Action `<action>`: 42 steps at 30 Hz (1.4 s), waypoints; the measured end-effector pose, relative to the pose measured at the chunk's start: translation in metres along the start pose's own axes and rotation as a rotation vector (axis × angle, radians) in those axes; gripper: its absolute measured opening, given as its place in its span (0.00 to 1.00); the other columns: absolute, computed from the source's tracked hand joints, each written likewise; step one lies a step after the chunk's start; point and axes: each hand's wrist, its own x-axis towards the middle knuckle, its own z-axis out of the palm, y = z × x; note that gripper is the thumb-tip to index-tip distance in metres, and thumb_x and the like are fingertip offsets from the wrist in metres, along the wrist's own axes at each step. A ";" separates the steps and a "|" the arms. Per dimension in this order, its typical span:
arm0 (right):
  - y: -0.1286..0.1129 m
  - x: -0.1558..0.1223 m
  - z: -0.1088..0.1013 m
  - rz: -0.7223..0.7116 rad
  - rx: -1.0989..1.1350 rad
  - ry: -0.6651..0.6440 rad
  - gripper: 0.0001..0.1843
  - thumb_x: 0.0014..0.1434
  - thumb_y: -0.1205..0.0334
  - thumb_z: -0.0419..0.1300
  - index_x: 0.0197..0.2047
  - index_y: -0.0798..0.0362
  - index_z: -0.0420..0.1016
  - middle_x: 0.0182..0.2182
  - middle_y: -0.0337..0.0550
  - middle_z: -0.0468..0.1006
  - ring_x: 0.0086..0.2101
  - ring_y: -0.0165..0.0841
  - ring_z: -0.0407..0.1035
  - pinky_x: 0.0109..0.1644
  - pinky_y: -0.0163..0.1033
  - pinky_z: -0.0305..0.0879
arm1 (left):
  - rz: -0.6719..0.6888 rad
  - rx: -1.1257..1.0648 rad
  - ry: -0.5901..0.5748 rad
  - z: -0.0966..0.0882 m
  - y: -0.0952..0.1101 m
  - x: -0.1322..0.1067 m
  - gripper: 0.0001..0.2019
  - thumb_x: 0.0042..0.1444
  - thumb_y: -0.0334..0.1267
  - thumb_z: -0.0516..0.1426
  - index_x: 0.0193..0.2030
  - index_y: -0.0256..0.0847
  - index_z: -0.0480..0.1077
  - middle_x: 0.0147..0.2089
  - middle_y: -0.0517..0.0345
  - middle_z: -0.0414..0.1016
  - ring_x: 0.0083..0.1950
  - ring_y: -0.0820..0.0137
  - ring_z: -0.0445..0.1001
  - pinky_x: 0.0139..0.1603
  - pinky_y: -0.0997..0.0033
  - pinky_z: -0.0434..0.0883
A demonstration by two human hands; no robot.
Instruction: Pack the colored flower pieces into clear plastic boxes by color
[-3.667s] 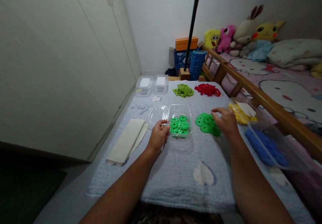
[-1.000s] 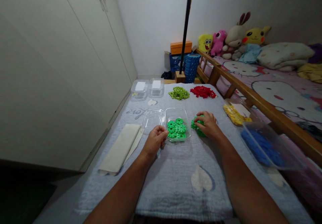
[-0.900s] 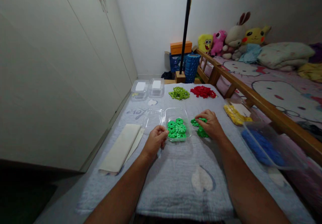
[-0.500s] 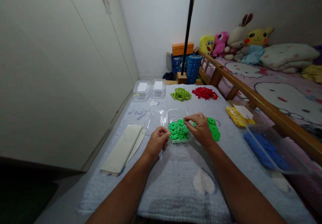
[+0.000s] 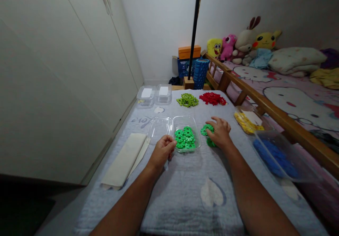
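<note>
A clear plastic container [image 5: 197, 137] with its lid [image 5: 159, 127] folded out to the left holds a heap of green notched plastic discs [image 5: 184, 137]. The fingers of my left hand [image 5: 164, 149] are pinched together at the container's left rim. To the right of the container, my right hand [image 5: 219, 131] reaches over loose green discs [image 5: 207, 129] on the cloth. Its thumb and fingers are apart, with a disc between and below them. The palm hides part of this loose pile.
Lime-green pieces [image 5: 187, 100] and red pieces [image 5: 212, 98] lie in piles farther back. Two closed clear boxes [image 5: 146, 95] stand back left. A folded cream cloth [image 5: 124, 161] lies left. Boxes of yellow pieces [image 5: 248, 122] and blue pieces [image 5: 275, 158] sit right, beside a wooden bed rail [image 5: 249, 87].
My right hand has moved right, from above the container to the loose green discs, and its fingers have spread. My left hand stays at the container's left rim.
</note>
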 end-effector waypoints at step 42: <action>-0.072 0.016 -0.023 -0.225 0.197 -0.079 0.11 0.63 0.62 0.60 0.40 0.44 0.85 0.35 0.44 0.84 0.40 0.41 0.70 0.46 0.45 0.59 | 0.000 -0.020 0.014 0.003 0.000 -0.001 0.17 0.48 0.48 0.65 0.34 0.43 0.62 0.21 0.72 0.61 0.16 0.81 0.54 0.16 0.80 0.54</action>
